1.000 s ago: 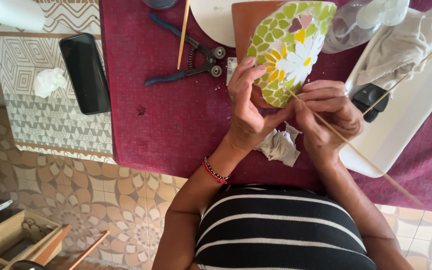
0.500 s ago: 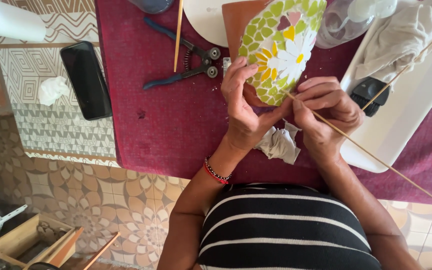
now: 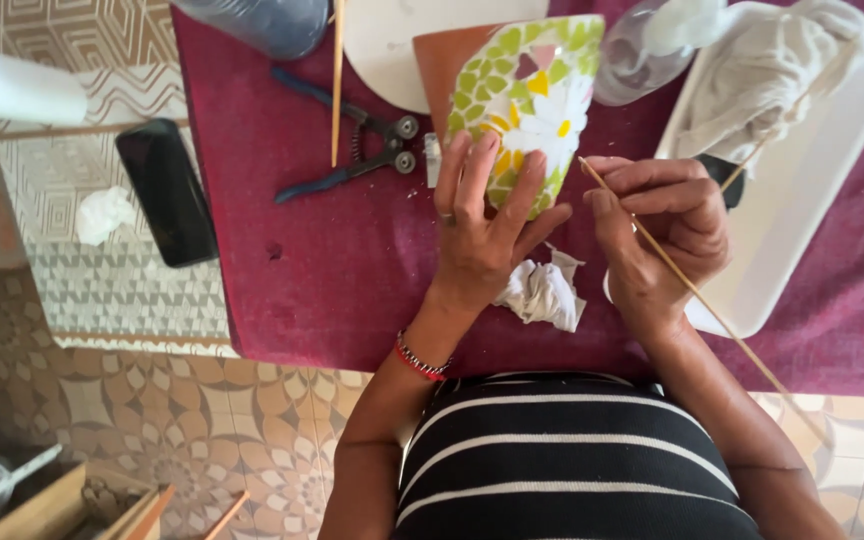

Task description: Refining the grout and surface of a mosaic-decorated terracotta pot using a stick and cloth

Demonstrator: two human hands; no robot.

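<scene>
A dark red cloth (image 3: pixel 332 270) covers the table, which stands over a patterned tile floor (image 3: pixel 182 430). At the right edge lies a white rectangular tray (image 3: pixel 812 190) with a crumpled pale rag (image 3: pixel 762 80) heaped in it. Near the top middle, a mosaic piece (image 3: pixel 527 100) set with green chips and a white daisy is tilted up above the cloth, partly over a brown tile (image 3: pixel 442 65) and a white round plate (image 3: pixel 392 45). The left hand (image 3: pixel 487 235) props the piece from below, its fingers spread flat against the lower face. The right hand (image 3: pixel 667 225) sits just beside it, fingers closed tight around a thin wooden stick (image 3: pixel 692 295); the stick's tip meets the right edge of the mosaic and its tail runs down past the wrist. A black phone (image 3: pixel 167 190) lies off to the left on a patterned mat. Blue-handled nippers (image 3: pixel 352 150) rest left of the mosaic. A wad of white tissue (image 3: pixel 544 292) sits on the cloth between the two wrists.
</scene>
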